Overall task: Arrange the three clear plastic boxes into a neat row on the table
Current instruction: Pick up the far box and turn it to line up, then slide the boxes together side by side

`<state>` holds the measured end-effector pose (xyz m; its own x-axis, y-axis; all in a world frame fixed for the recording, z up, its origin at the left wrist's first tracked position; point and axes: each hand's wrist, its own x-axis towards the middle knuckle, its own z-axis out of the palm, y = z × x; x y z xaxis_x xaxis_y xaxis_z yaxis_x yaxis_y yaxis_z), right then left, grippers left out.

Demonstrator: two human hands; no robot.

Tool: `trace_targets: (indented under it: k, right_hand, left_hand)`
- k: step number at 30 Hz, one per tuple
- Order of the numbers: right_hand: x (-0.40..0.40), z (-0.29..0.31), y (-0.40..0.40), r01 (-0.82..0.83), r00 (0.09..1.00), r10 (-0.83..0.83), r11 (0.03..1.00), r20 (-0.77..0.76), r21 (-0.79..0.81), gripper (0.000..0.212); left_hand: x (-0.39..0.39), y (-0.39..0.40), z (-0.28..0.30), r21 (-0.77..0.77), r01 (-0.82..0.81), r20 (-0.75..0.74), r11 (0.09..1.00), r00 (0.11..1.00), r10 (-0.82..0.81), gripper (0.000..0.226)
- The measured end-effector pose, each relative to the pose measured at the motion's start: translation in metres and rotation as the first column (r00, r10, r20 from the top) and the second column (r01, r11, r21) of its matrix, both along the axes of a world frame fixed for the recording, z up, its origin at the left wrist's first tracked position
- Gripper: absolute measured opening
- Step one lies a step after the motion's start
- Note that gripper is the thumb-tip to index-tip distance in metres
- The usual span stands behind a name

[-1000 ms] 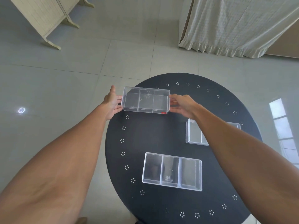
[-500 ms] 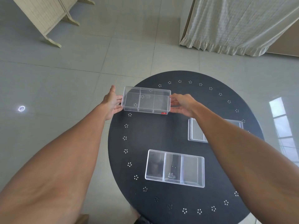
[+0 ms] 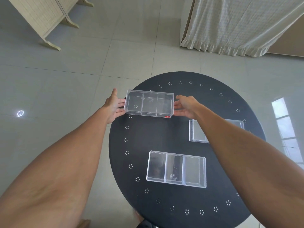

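Note:
A clear plastic box with three compartments [image 3: 149, 103] is at the far left of the round black table [image 3: 164, 135], held by its two short ends. My left hand [image 3: 113, 106] presses its left end and my right hand [image 3: 185, 105] its right end. Whether it rests on the table or hovers just above, I cannot tell. A second clear box [image 3: 176, 169] lies flat near the table's middle front. A third clear box [image 3: 198, 131] lies at the right, half hidden under my right forearm.
The table's rim carries small white flower-shaped dot patterns. Beyond it is a glossy tiled floor. A folding wooden screen [image 3: 46, 17] stands at the far left and a white curtain [image 3: 238, 25] hangs at the far right.
The held box stays between both hands at the far left of the table, shifted only slightly. The view has drifted a little, so the table sits further right in the picture.

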<state>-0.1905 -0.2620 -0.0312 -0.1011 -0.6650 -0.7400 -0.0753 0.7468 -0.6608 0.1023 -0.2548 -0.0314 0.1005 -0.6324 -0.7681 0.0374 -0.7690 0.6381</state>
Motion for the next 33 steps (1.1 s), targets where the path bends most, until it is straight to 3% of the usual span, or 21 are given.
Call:
trace_targets:
  k: [8,12,15,22,29,33]
  right_hand:
    - [-0.007,0.005,0.002,-0.035,0.999,0.036,0.999,-0.025,0.017,0.041]
    - [-0.018,0.016,0.010,-0.018,0.999,0.018,1.000,-0.035,-0.004,0.042]
    - [-0.030,0.024,0.020,0.004,0.998,-0.006,1.000,-0.055,-0.026,0.042]
    - [-0.061,0.044,0.066,0.064,0.992,-0.072,0.995,-0.102,-0.080,0.043]
    - [-0.108,0.053,0.112,0.114,0.969,-0.130,0.990,-0.210,-0.087,0.051]
    - [-0.146,0.049,0.129,0.162,0.950,-0.179,0.983,-0.257,-0.087,0.066]
  left_hand:
    - [-0.004,0.001,0.006,-0.027,-0.006,0.070,1.000,0.998,0.008,0.084]
    - [-0.006,-0.001,0.013,-0.103,-0.091,0.210,0.991,0.971,0.111,0.078]
    - [-0.013,0.000,0.024,-0.159,-0.131,0.210,0.979,0.964,0.163,0.071]
    - [-0.063,0.026,0.053,-0.195,0.038,0.125,0.980,0.992,-0.014,0.078]
    - [-0.148,0.060,0.067,-0.101,0.249,-0.028,0.963,0.967,-0.253,0.083]
    - [-0.190,0.070,0.060,-0.049,0.338,-0.069,0.940,0.938,-0.340,0.086]
